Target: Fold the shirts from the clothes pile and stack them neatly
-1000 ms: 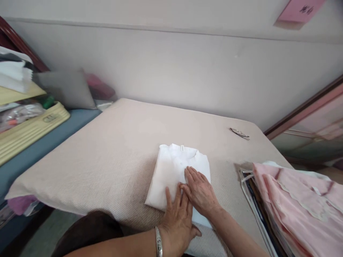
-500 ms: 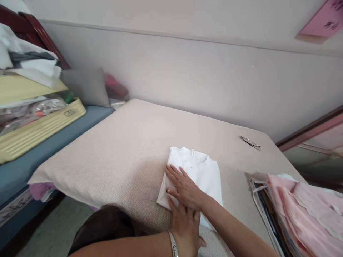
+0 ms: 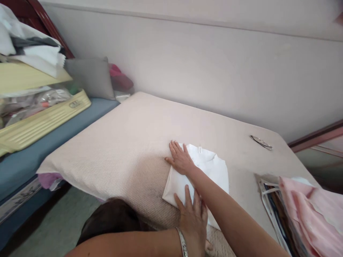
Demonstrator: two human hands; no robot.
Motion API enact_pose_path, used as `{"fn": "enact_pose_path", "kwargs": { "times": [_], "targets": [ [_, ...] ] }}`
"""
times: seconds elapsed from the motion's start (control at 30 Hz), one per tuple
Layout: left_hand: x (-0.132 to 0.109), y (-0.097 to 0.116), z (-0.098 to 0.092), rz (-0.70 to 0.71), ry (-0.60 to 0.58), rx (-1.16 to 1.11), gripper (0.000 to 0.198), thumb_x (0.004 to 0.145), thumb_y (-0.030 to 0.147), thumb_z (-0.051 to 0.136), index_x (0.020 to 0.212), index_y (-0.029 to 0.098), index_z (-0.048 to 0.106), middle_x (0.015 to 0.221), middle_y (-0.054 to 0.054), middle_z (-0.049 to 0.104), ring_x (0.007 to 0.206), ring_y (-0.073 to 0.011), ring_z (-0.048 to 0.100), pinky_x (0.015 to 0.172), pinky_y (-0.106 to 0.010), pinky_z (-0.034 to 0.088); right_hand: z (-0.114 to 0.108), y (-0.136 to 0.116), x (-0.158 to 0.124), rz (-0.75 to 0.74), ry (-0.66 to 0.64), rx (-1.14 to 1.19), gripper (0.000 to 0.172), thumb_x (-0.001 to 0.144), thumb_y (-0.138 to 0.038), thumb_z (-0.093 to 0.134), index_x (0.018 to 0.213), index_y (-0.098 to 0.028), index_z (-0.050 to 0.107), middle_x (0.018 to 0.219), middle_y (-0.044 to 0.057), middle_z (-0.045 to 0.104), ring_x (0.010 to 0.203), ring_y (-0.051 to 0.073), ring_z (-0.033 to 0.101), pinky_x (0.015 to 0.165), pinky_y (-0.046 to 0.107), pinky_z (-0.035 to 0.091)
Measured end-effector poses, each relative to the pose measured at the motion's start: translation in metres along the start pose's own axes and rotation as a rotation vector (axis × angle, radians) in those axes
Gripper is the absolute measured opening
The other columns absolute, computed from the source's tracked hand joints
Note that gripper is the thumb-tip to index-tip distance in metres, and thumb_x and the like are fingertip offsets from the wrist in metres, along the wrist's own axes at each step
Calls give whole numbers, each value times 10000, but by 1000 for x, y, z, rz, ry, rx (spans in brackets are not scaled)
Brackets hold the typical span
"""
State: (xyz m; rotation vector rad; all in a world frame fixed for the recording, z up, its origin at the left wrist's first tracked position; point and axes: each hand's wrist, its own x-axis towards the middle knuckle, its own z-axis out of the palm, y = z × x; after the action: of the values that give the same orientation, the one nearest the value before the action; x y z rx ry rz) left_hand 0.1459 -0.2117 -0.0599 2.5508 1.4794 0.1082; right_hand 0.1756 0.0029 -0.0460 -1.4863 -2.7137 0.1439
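Slides right hand forward since half a second ago, from the near-left corner of folded white fabric garment up to its far-left edge. Presses it palm down there, fingers straight and slightly fanned, fingertips reaching past the cloth onto beige textured padded work surface. Lays the right forearm diagonally across the garment. Holds left hand flat on the near edge of the same garment, fingers extended and a little apart, thumb out to the left, gripping nothing. Wears plain silver metal bangle on the left wrist.

Shows the garment lying near the middle of the pad's near side, collar and small white label turned toward pale wall. Leaves small metal scissors-like tool well apart at the far right corner of the pad. Keeps stack of pink garments at the right edge, atop dark-edged flat sheets. Frames pale yellow ribbed plastic case on blue surface at left, with grey square cushion behind.
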Motion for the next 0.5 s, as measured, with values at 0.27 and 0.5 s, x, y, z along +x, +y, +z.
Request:
{"fn": "enact_pose_path", "kwargs": {
  "times": [0.27, 0.5],
  "targets": [
    [2, -34, -72, -231, -115, 45, 1078, 585, 489, 953, 1462, 16, 541, 1408, -403, 508, 1183, -603, 574, 834, -691, 545, -24, -4, -37, 106, 90, 169, 740, 1064, -594, 139, 1665, -164, 109, 1721, 106, 124, 1593, 226, 65, 1275, 514, 111],
    [1, -30, -52, -465, -121, -141, 426, 884, 161, 622, 1281, 28, 707, 1312, -372, 597, 1134, -570, 627, 814, -707, 542, -1, -38, -89, -108, -15, 86, 789, 1042, -628, 298, 1660, -166, 134, 1707, 138, 168, 1587, 255, 116, 1266, 545, 153]
  ]
}}
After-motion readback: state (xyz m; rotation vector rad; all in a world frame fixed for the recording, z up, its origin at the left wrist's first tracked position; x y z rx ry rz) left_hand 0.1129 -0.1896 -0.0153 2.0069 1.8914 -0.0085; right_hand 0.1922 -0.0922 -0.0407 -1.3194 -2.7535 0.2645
